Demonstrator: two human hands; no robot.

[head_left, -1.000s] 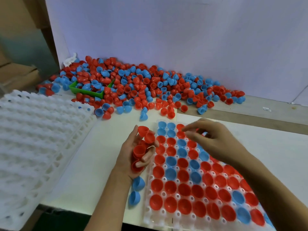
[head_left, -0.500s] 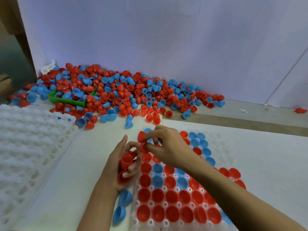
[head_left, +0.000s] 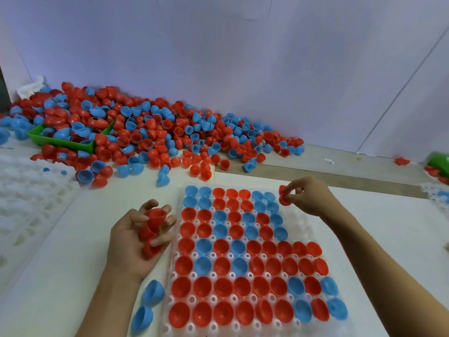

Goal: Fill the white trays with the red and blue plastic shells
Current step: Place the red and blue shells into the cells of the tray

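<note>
Fingers [head_left: 160, 239] of the left hand [head_left: 136, 242] curled round a nested stack of red shells [head_left: 151, 227], palm up, just left of the white tray [head_left: 301, 224]. Fingers [head_left: 292, 197] of the right hand [head_left: 308, 198] pinched on a single red shell [head_left: 283, 197], held over the tray's far right corner beside the last blue cup in the far row.

Nearest of all: two loose blue shells [head_left: 147, 305] lying on the table [head_left: 60, 263] by the left wrist, touching the tray's near left edge. Tray itself packed with red and blue shells, open sides up; near rows mostly red, a few blue toward the right. Bare white pockets showing only in the far right part, under and near the right hand.

Off to the left, a stack of empty white trays [head_left: 26, 203], two small blue bits on its far edge. At the right edge, part of another white tray [head_left: 437, 197], blurred.

Farther back, a big heap of red and blue shells [head_left: 155, 132] against the wall [head_left: 243, 57], half burying a green bin [head_left: 60, 141]. White crumpled paper [head_left: 30, 87] at the heap's far left. Far right, a red scrap [head_left: 402, 161] and a green object [head_left: 439, 161] with red shells beside it.
</note>
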